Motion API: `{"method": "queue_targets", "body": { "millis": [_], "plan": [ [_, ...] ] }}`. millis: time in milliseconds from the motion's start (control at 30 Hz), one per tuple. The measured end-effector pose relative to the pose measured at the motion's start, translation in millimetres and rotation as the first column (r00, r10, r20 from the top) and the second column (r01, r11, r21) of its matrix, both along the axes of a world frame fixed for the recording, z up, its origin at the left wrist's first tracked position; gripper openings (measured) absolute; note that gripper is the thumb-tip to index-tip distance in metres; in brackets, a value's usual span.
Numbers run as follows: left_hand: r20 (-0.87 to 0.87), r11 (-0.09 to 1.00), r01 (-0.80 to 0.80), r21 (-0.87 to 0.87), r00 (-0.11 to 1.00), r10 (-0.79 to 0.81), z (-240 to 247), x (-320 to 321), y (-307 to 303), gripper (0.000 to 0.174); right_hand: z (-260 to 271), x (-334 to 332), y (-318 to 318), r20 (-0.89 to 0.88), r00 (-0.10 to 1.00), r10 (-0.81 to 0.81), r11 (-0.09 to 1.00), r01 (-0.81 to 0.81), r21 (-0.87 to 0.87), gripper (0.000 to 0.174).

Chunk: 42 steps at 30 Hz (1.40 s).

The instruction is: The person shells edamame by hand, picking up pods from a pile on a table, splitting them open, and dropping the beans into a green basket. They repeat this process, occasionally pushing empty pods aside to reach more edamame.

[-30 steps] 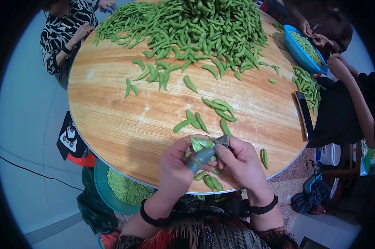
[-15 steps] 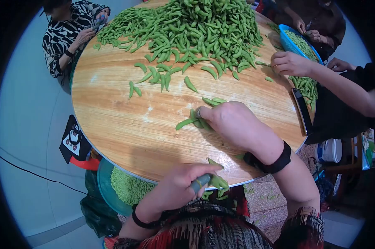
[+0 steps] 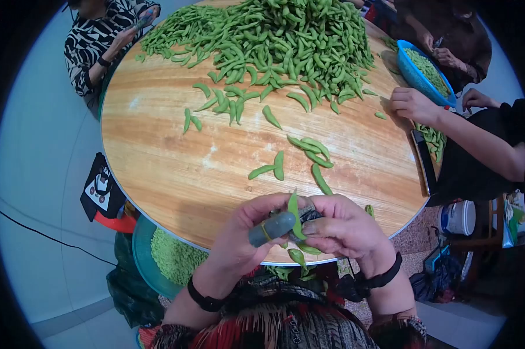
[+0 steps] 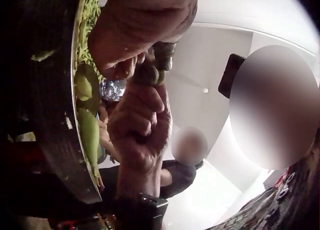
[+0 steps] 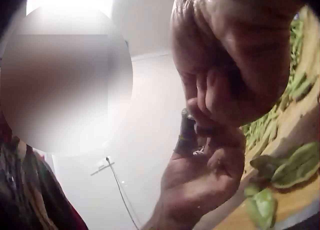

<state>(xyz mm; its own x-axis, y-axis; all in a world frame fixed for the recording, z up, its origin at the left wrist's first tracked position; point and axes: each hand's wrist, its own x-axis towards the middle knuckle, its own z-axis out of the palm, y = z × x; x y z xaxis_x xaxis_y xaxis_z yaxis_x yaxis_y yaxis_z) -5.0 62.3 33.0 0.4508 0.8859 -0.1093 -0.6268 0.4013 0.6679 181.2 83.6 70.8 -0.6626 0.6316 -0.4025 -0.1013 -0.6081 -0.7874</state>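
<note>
Both hands meet at the near edge of the round wooden table [image 3: 158, 139]. The left hand [image 3: 239, 232], its thumb in a grey cover, pinches a green pod [image 3: 295, 215] that stands roughly upright. From the other side the right hand [image 3: 350, 230] grips the same pod with curled fingers; a dark covering shows at its fingertips. Below them pods [image 3: 297, 257] lie at the table edge. In the left wrist view the right hand [image 4: 140, 120] is curled close to the left one. In the right wrist view the pod between the fingers is hidden.
A large pod heap [image 3: 286, 41] covers the far side, with loose pods [image 3: 271, 117] nearer. A teal basin [image 3: 149, 262] of shelled beans stands lower left, a blue basket [image 3: 411, 72] far right. A phone [image 3: 423, 163] lies at the right edge; another person's hand [image 3: 416, 106] reaches in.
The right hand reached out to the loose pods and came back to the left hand. One fewer pod lies in the small group there, and a whole pod is now between the hands.
</note>
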Motion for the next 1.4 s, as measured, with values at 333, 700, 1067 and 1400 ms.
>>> {"method": "queue_targets", "body": {
  "millis": [333, 700, 1067, 1400],
  "plan": [
    [-0.086, 0.899, -0.414, 0.141, 0.9, 0.428, -17, 11, 2, 0.017, 0, -7, -17, 0.148, 0.986, -0.08, 0.969, 0.042, 0.243, 0.02],
    [-0.228, 0.957, -0.23, 0.179, 0.936, 0.268, -8, 14, 2, 0.018, -15, -17, -22, 0.271, 0.916, -0.297, 0.878, 0.15, 0.455, 0.02],
    [-0.347, 0.902, -0.321, 0.289, 0.843, 0.411, -10, 17, -2, 0.043, -24, -14, -17, -0.024, 0.941, -0.339, 0.941, 0.338, -0.019, 0.023],
    [-0.619, 0.87, -0.02, 0.493, 0.695, 0.367, -5, 10, -5, 0.06, -23, -16, -10, 0.152, 0.86, -0.487, 0.77, 0.341, 0.538, 0.012]
  ]
}}
